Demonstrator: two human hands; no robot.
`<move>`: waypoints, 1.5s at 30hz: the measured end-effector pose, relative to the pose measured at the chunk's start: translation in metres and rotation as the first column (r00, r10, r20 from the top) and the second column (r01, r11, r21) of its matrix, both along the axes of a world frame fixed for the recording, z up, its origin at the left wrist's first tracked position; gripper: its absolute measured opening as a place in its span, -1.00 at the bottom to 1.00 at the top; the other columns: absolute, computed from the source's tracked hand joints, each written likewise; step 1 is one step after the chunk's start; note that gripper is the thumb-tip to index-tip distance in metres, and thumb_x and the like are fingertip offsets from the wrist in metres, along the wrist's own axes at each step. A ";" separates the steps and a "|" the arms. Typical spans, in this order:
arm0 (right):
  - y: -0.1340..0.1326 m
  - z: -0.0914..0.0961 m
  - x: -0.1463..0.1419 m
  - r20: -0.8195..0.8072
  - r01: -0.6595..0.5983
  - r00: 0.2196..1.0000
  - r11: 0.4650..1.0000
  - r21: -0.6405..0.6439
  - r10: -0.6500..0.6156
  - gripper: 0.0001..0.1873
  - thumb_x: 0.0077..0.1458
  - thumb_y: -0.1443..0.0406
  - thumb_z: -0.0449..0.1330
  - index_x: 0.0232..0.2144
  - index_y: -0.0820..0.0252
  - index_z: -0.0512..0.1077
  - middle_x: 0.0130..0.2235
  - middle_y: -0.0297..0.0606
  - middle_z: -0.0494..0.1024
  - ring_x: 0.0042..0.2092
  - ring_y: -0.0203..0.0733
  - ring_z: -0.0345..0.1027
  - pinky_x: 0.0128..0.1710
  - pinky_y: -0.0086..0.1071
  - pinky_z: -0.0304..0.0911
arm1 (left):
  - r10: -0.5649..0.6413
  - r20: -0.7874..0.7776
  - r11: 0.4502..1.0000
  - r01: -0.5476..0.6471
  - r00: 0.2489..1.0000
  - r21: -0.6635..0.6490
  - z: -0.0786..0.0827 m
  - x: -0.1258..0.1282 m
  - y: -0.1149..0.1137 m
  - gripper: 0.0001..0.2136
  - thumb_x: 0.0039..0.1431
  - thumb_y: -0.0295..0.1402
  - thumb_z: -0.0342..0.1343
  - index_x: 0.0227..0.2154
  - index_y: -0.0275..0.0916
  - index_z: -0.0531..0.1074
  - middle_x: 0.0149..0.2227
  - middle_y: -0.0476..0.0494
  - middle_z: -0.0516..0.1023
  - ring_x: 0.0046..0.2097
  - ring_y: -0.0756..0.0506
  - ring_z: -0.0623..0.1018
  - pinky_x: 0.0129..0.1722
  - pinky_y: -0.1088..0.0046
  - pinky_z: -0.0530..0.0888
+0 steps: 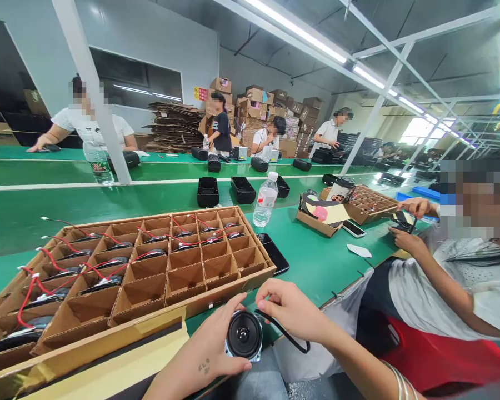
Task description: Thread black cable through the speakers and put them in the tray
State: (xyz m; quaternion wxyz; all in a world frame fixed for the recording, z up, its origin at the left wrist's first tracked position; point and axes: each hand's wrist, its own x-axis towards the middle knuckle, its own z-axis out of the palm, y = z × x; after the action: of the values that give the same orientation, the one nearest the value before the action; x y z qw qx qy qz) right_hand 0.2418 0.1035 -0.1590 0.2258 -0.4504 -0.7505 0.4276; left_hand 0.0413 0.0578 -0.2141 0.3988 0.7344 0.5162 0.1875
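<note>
Green covers the tabletop before us, its front edge running slantwise from the co-worker on our right down to beneath our hands. On our left, the cardboard box with its grid of dividers takes up most of the room, its near wall close to our left fingers; speakers with red leads sit in many of its far and left compartments. Along its near side lies a yellow strip with black borders. At the box's right end we have a black phone, with a water bottle standing just behind. Our widest open stretch of green runs rightward from that phone to a small white piece and a white phone.

We hold a round black speaker at the front edge, cone facing us; whether its frame rests on the table we cannot tell. Our left hand is spread to the speaker's width, fingers above and thumb below, clamped on its frame. Our right hand is nearly closed, thumb and fingertips pinched on a thin black strip, whose loose end curls down below the wrist, just beside the speaker.
</note>
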 end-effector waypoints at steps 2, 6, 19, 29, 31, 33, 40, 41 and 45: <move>0.001 0.002 -0.004 0.008 -0.019 1.000 0.999 -0.033 0.019 -0.94 0.07 0.45 0.13 -0.39 0.30 0.41 -0.40 -0.32 0.42 -0.44 -0.37 0.30 -0.46 -0.52 0.13 | 0.016 0.022 1.000 -0.016 1.000 -0.015 -0.008 -0.004 -0.007 -0.08 -0.17 -0.37 0.25 0.28 -0.20 -0.07 0.23 -0.24 0.18 0.24 -0.16 0.24 0.28 0.20 0.15; 0.000 0.002 -0.010 0.002 -0.092 0.996 0.993 -0.079 0.093 -0.95 0.01 0.46 0.20 -0.39 0.30 0.43 -0.34 -0.29 0.47 -0.37 -0.34 0.37 -0.41 -0.52 0.19 | 0.053 0.093 0.999 -0.053 0.994 0.000 -0.029 -0.009 -0.017 -0.08 -0.21 -0.33 0.23 0.27 -0.17 -0.06 0.17 -0.23 0.25 0.19 -0.18 0.30 0.23 0.18 0.22; 0.010 -0.008 -0.028 0.166 -0.104 0.979 0.989 -0.102 0.120 -0.93 -0.02 0.47 0.19 -0.48 0.33 0.47 -0.47 -0.31 0.48 -0.47 -0.35 0.34 -0.47 -0.54 0.16 | 0.079 0.208 0.997 -0.078 0.975 -0.014 -0.060 -0.013 -0.025 -0.02 -0.19 -0.32 0.27 0.29 -0.06 -0.15 0.18 -0.16 0.23 0.21 -0.15 0.27 0.24 0.24 0.22; 0.017 -0.010 -0.029 0.205 -0.179 0.950 0.949 -0.260 0.235 -0.86 -0.05 0.49 0.17 -0.52 0.32 0.54 -0.63 -0.39 0.40 -0.57 -0.40 0.19 -0.53 -0.57 0.07 | 0.086 0.175 0.996 -0.079 0.981 -0.048 -0.049 -0.009 -0.025 -0.04 -0.22 -0.31 0.30 0.27 -0.16 -0.08 0.16 -0.23 0.28 0.20 -0.19 0.30 0.23 0.20 0.23; 0.018 -0.011 -0.030 0.203 -0.172 0.951 0.945 -0.278 0.233 -0.86 -0.06 0.48 0.17 -0.51 0.33 0.55 -0.64 -0.40 0.40 -0.56 -0.39 0.20 -0.51 -0.57 0.09 | 0.092 0.173 0.995 -0.085 0.981 -0.051 -0.048 -0.009 -0.025 -0.02 -0.23 -0.32 0.31 0.28 -0.15 -0.09 0.17 -0.22 0.28 0.20 -0.19 0.30 0.22 0.20 0.25; 0.020 -0.010 -0.030 0.208 -0.179 0.947 0.941 -0.288 0.244 -0.86 -0.06 0.47 0.18 -0.51 0.33 0.55 -0.64 -0.40 0.39 -0.57 -0.40 0.19 -0.49 -0.56 0.10 | 0.091 0.177 0.995 -0.083 0.980 -0.051 -0.048 -0.009 -0.025 -0.02 -0.22 -0.32 0.31 0.28 -0.15 -0.10 0.18 -0.22 0.27 0.21 -0.19 0.29 0.22 0.20 0.24; 0.022 -0.010 -0.031 0.234 -0.190 0.935 0.935 -0.298 0.265 -0.88 -0.04 0.47 0.20 -0.50 0.32 0.56 -0.64 -0.43 0.39 -0.61 -0.45 0.11 -0.50 -0.57 0.08 | 0.074 0.193 0.997 -0.065 0.978 -0.050 -0.051 -0.010 -0.025 0.05 -0.21 -0.32 0.32 0.30 -0.08 -0.21 0.17 -0.18 0.27 0.20 -0.18 0.30 0.22 0.22 0.23; 0.022 -0.011 -0.031 0.240 -0.190 0.934 0.937 -0.295 0.265 -0.88 -0.04 0.47 0.21 -0.49 0.32 0.57 -0.64 -0.44 0.39 -0.61 -0.45 0.11 -0.50 -0.57 0.08 | 0.068 0.196 0.997 -0.061 0.978 -0.041 -0.054 -0.011 -0.025 0.06 -0.19 -0.30 0.32 0.31 -0.06 -0.25 0.17 -0.16 0.27 0.20 -0.17 0.29 0.23 0.24 0.23; 0.021 -0.006 -0.035 0.291 -0.190 0.918 0.944 -0.270 0.268 -0.89 -0.04 0.48 0.22 -0.50 0.32 0.56 -0.64 -0.44 0.38 -0.61 -0.46 0.13 -0.49 -0.58 0.09 | 0.040 0.215 0.999 -0.042 0.976 0.005 -0.065 -0.017 -0.026 0.00 -0.11 -0.19 0.32 0.31 0.04 -0.23 0.20 -0.06 0.24 0.21 -0.11 0.28 0.23 0.33 0.23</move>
State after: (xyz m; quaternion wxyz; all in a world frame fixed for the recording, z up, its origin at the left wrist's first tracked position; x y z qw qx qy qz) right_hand 0.2071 0.1243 -0.1648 -0.0077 -0.4467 -0.7687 0.4576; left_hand 0.0241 0.0314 -0.2788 0.4450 0.7009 0.4841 0.2764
